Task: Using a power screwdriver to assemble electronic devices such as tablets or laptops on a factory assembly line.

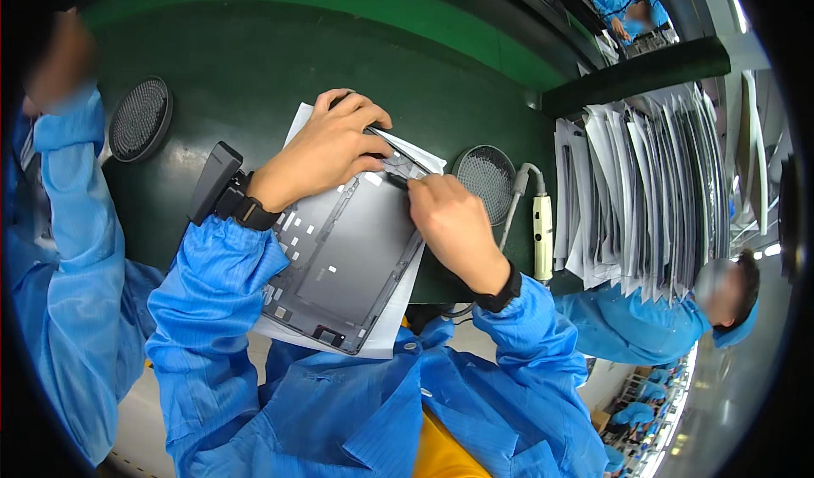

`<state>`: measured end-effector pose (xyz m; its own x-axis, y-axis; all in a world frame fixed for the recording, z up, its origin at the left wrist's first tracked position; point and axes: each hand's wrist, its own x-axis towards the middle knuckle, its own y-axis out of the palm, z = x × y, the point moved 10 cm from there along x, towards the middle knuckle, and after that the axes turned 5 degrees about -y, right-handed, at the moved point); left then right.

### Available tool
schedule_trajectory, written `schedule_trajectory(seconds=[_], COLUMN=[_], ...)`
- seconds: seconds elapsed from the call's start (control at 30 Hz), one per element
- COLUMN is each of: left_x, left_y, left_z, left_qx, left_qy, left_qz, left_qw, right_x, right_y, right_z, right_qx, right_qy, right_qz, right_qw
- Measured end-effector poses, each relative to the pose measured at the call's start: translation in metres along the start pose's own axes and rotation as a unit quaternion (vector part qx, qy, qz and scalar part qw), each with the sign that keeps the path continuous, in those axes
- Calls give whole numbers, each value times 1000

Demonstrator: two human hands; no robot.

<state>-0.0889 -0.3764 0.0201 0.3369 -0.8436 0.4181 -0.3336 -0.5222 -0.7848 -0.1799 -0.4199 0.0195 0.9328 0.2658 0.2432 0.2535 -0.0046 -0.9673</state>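
- Panel: white patches on its left already; remainder unclear.
- My left hand: curled atop it, grip unclear.
- My right hand pinches a black piece, top-right.

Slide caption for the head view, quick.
Left hand and right hand working at the far end of a grey casing.

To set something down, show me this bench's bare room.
Bare: dark green bench top beyond the left hand, between the left round grey dish and right round grey dish. Crowded: the flat grey panel; also right of the right hand: that dish, slim cream tool, upright white sheets.
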Motion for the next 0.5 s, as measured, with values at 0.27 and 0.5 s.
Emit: schedule_trajectory(seconds=[0.27,0.5], left_x=[0,1], left_y=[23,25], left_z=[-5,-3], left_qx=[-66,-91], left_qy=[12,12], left_qz=[51,52], left_qw=[996,994], right_x=[-17,-8], right_y=[-24,-12], right_z=[-57,-53], right_qx=[116,140], right_qy=[152,140], right_qz=[-45,-35], right_qw=[981,980])
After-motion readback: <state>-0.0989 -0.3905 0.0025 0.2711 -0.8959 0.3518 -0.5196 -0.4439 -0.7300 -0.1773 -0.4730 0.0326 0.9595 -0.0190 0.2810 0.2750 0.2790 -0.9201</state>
